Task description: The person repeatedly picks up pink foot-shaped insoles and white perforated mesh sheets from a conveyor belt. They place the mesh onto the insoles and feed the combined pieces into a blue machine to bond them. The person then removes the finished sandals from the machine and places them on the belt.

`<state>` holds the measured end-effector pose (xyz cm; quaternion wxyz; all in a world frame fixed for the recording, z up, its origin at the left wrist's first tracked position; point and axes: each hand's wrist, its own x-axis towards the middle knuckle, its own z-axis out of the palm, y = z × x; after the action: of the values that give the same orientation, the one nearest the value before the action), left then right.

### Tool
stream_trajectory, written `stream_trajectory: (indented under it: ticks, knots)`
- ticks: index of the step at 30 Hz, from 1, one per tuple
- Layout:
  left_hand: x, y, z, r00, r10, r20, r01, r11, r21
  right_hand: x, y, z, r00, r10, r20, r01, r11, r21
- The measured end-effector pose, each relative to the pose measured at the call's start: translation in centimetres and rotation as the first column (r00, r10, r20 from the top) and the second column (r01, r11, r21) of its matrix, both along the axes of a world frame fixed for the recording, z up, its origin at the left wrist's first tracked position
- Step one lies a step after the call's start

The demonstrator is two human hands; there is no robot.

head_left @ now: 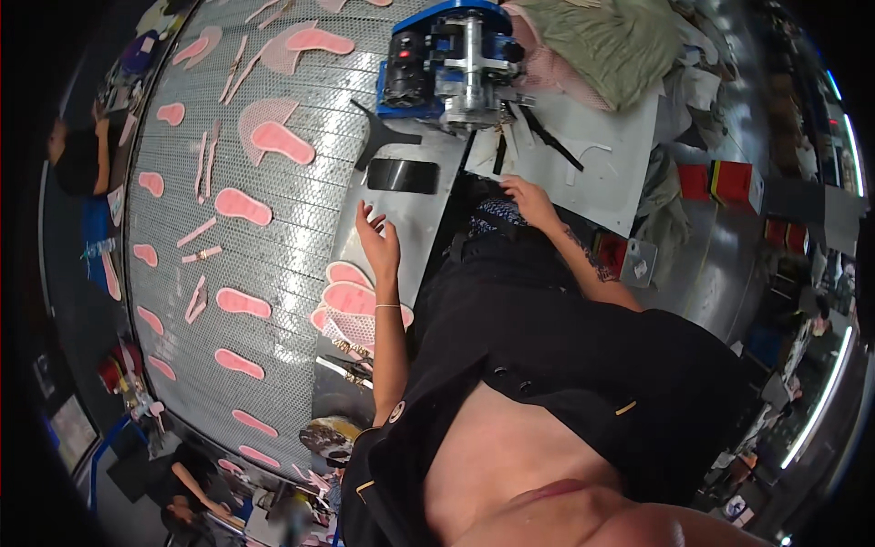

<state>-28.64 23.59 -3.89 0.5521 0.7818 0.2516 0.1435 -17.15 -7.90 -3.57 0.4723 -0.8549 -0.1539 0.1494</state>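
Both hands empty right now: left hand (378, 239) spread above the stack of pink foam insole cutouts (351, 299), right hand (529, 199) flat on the white bench (602, 155). Loads of insoles still out on the mesh conveyor (301, 182).

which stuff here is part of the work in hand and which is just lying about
In the work:
- left hand
- right hand
- stack of pink insole pieces
- black flat piece

Lying about:
- blue machine
- green cloth
- red boxes

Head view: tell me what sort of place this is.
Most likely a shoe factory line. A wide metal mesh conveyor carries rows of pink insole-shaped cutouts, more are stacked by the left hand, and a blue benchtop machine stands at the station.
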Motion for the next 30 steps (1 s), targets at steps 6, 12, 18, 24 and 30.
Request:
stream_trajectory:
  ticks: [6, 12, 18, 24, 30]
  knots:
    - [0.9, -2.9, 2.6, 0.999, 0.039, -0.027, -0.04, 0.999, -0.018, 5.1, -6.8, -3.0, 0.924, -0.348, 0.16, 0.374, 0.91, -0.18]
    - [1.1, -7.2, 1.3, 0.984, 0.16, -0.08, -0.162, 0.987, -0.014, 17.8, -11.8, -3.6, 0.895, -0.331, 0.3, 0.431, 0.816, -0.385]
    - [2.0, -15.2, 2.8, 0.965, 0.182, -0.187, -0.199, 0.977, -0.073, 25.5, -14.3, -7.1, 0.858, -0.093, 0.505, 0.446, 0.621, -0.644]
    - [2.2, -19.5, 2.5, 0.971, 0.009, -0.238, -0.027, 0.997, -0.073, 24.8, -16.0, -7.6, 0.835, 0.059, 0.547, 0.334, 0.736, -0.589]
    - [5.7, -20.0, 2.9, 0.968, -0.209, -0.137, 0.143, 0.912, -0.385, 19.3, -14.9, 2.6, 0.795, -0.349, 0.497, 0.358, 0.93, 0.08]
